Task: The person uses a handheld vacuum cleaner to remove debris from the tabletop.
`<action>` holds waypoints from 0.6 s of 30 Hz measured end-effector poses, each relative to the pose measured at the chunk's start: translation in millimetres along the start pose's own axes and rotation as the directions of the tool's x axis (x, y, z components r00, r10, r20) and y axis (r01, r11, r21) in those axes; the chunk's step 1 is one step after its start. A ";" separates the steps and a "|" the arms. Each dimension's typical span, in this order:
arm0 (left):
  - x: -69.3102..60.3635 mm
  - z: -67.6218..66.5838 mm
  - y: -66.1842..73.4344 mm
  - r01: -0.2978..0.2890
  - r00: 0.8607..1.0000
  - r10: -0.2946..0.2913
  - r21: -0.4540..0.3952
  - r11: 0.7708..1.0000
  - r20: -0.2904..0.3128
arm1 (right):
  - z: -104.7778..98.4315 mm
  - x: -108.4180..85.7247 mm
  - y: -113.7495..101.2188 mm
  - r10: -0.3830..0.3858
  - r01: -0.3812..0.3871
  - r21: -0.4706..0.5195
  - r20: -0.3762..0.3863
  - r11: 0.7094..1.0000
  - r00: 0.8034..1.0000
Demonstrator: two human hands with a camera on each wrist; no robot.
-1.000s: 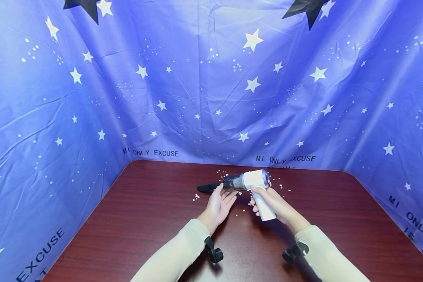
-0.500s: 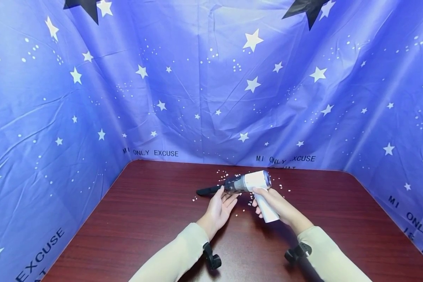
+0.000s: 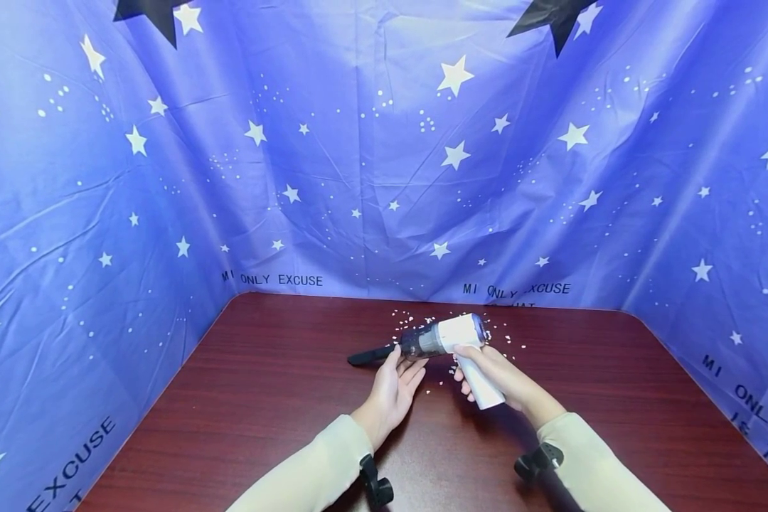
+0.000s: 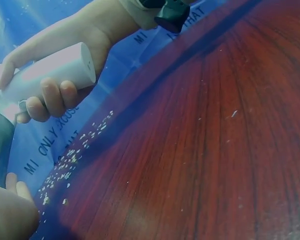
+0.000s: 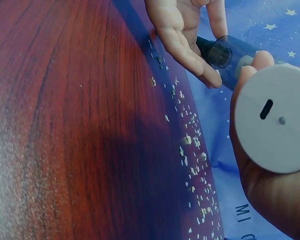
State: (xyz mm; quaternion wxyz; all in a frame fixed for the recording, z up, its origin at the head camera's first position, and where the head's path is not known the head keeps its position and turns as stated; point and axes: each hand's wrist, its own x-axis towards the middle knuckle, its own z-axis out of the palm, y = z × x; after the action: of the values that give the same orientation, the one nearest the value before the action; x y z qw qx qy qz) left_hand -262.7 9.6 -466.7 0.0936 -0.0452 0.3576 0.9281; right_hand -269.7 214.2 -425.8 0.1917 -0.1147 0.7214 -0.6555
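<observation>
A white and dark handheld vacuum cleaner (image 3: pixel 459 333) is held over the table, its long black nozzle (image 3: pixel 366 356) pointing left with the tip low at the tabletop. My right hand (image 3: pixel 502 377) grips the white handle, fingers wrapped round it as the left wrist view shows. My left hand (image 3: pixel 389 395) supports the front of the vacuum near the nozzle's base, thumb to one side and fingers straight underneath. Small white scraps (image 5: pixel 192 170) lie scattered on the table behind and below the vacuum. In the right wrist view the handle's round end (image 5: pixel 270 120) hides part of the body.
The dark red wooden table (image 3: pixel 243 412) has rounded back corners. A blue curtain (image 3: pixel 371 142) with white stars hangs behind it and on both sides. Each sleeved forearm carries a black wrist mount (image 3: pixel 376 482).
The vacuum and both hands have shifted slightly left and toward me, the nozzle tip dropping lower. White scraps seen near the tip at the left are no longer visible.
</observation>
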 end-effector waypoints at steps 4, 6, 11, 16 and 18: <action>-0.2 3.0 -0.3 0.005 1.000 -0.005 0.001 1.000 -0.007 | -0.2 -2.0 -0.7 0.007 -0.007 -0.007 -0.014 1.000 1.000; 2.3 4.9 -1.4 0.007 1.000 -0.007 -0.006 1.000 -0.004 | -0.8 -3.4 -0.9 0.004 -0.004 -0.002 -0.021 1.000 1.000; 12.3 14.4 -5.5 0.004 1.000 -0.004 -0.027 1.000 0.003 | -4.4 -7.6 -1.8 -0.025 0.026 0.025 -0.045 0.999 0.999; 22.2 27.9 -10.2 0.011 1.000 -0.011 -0.045 0.999 0.007 | -11.2 -10.8 -2.5 -0.033 0.038 0.052 -0.083 0.998 0.996; 24.4 31.7 -11.8 0.012 1.000 -0.012 -0.047 0.999 0.005 | -13.9 -12.1 -2.5 -0.029 0.036 0.077 -0.086 0.996 0.996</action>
State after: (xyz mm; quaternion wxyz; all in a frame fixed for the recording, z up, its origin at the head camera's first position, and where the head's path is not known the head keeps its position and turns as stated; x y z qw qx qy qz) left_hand -284.6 43.0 -454.7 0.0989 -0.0471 0.3349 0.9359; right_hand -265.0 231.5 -420.9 0.1547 -0.0910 0.7007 -0.6905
